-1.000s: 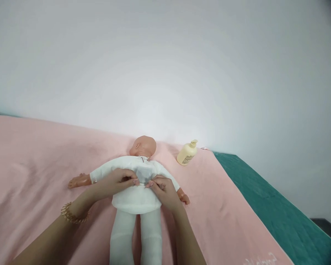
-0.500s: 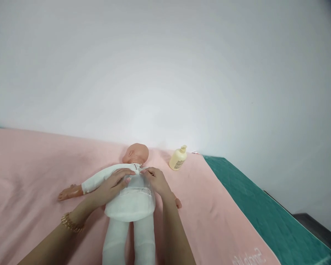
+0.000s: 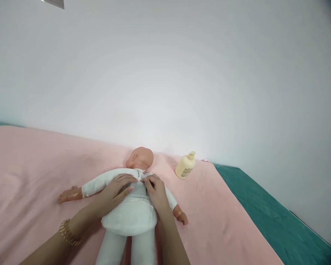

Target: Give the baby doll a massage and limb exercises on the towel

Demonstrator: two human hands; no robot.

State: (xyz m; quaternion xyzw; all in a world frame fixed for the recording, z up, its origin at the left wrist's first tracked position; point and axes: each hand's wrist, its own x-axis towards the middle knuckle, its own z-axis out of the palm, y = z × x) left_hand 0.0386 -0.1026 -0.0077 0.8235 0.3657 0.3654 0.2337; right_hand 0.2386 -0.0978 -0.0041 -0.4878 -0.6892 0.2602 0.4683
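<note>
A baby doll (image 3: 129, 218) with a white cloth body lies stretched out, seemingly face down, its bald head turned left. My left hand (image 3: 118, 189) rests on the left part of its upper back, fingers extended and thumb apart. On the right part lies my right hand (image 3: 156, 191), with fingers bent and thumb apart from them. Both sets of fingertips nearly meet just below the stitched seam at the doll's neck. Neither hand shows anything held. The doll's arms spread out to both sides, and its lower legs run out of view.
A pale yellow pump bottle (image 3: 185, 166) stands right of the doll's head. Everything lies on a pink cloth (image 3: 223, 221) with a green surface (image 3: 267, 209) showing beside it. A white wall (image 3: 165, 73) rises behind.
The camera view has shifted, so the doll and bottle sit slightly lower and farther right. More of the doll's right-hand arm shows. Both hands stay on its upper back with little movement.
</note>
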